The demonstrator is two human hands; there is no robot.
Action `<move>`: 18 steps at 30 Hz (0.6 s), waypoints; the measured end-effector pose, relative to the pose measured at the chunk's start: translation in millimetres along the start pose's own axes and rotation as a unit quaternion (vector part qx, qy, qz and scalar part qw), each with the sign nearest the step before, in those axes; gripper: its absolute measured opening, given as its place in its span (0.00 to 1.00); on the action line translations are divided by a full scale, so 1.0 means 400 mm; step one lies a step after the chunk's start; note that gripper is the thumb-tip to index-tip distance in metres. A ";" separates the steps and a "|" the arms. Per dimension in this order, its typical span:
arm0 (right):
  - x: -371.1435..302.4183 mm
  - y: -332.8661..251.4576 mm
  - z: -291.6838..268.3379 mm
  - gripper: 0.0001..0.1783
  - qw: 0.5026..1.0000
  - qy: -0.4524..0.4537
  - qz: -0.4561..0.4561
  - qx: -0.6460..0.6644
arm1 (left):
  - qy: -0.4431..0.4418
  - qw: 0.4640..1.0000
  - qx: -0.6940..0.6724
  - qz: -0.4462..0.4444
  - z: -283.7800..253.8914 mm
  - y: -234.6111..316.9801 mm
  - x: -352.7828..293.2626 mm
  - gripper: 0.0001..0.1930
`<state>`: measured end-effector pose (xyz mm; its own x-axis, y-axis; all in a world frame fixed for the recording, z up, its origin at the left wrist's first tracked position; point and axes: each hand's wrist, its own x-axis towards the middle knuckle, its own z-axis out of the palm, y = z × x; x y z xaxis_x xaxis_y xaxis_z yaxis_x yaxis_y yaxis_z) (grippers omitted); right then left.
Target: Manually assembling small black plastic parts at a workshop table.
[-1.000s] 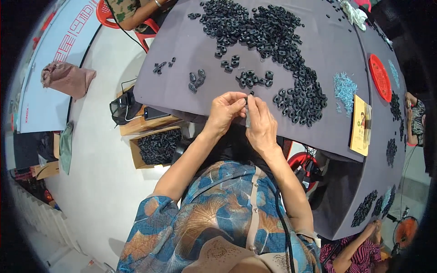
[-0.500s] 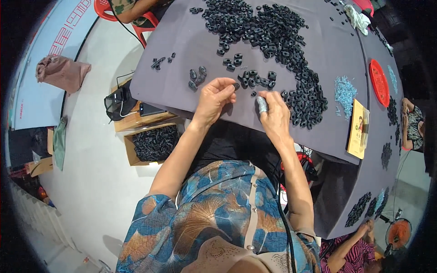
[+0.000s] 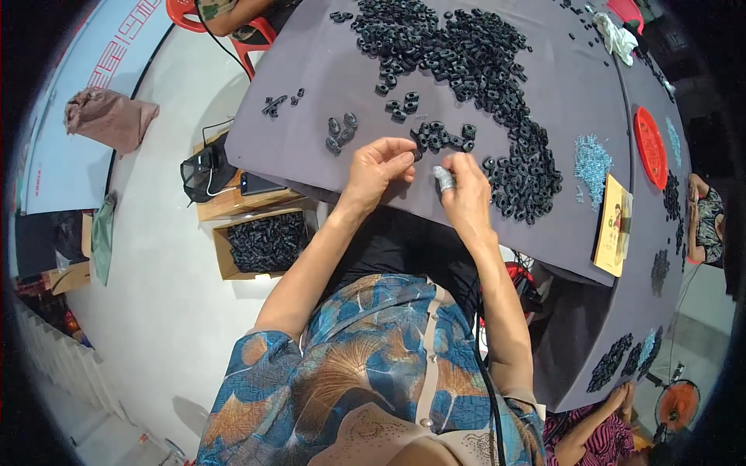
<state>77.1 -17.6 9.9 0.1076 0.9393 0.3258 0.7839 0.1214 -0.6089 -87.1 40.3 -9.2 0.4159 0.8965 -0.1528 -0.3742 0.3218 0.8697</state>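
Observation:
My left hand (image 3: 379,172) is closed in a pinch just above the near edge of the grey-covered table. Between its thumb and forefinger sits a small black plastic piece (image 3: 417,155), which looks like part of a cord lock. To its right, my right hand (image 3: 468,194) has its fingers curled together, with grey tape (image 3: 444,178) wrapped round one finger. Whatever those fingertips hold is hidden. Just beyond both hands lies a small cluster of black cord locks (image 3: 439,136). A loose metal spring (image 3: 420,117) rests behind it.
A large heap of black pieces (image 3: 435,46) curves down to my right hand. Farther right are pale blue springs (image 3: 592,167), a yellow booklet (image 3: 610,225) and a red tray (image 3: 650,147). Left of my legs stands a cardboard box (image 3: 227,252) of black parts. Other people sit around the table.
My left hand has shifted slightly right with the black piece, nearer my right hand. A small loose piece that lay between the hands no longer shows. The whole view has moved a little.

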 end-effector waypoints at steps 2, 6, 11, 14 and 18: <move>-0.009 0.014 0.003 0.09 0.988 0.011 0.096 0.123 | -0.011 1.000 0.003 -0.005 0.017 -0.006 -0.004 0.10; -0.020 0.025 -0.018 0.12 0.900 -0.004 0.230 0.369 | -0.022 0.999 0.021 -0.023 0.051 -0.022 -0.008 0.10; -0.032 0.020 -0.020 0.12 0.870 0.010 0.227 0.438 | -0.036 0.998 0.053 -0.029 0.064 -0.027 -0.001 0.10; -0.039 0.025 -0.021 0.12 0.868 0.016 0.220 0.445 | -0.047 0.997 0.058 -0.025 0.065 -0.029 0.001 0.10; -0.039 0.012 -0.023 0.11 0.882 0.011 0.221 0.416 | -0.046 0.997 0.065 -0.020 0.066 -0.029 0.000 0.10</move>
<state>84.8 -34.7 8.5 0.3097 0.9484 -0.0674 -0.0571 -0.0522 -0.9970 -60.7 28.4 -6.9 0.5039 0.8506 -0.1502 -0.2472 0.3086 0.9185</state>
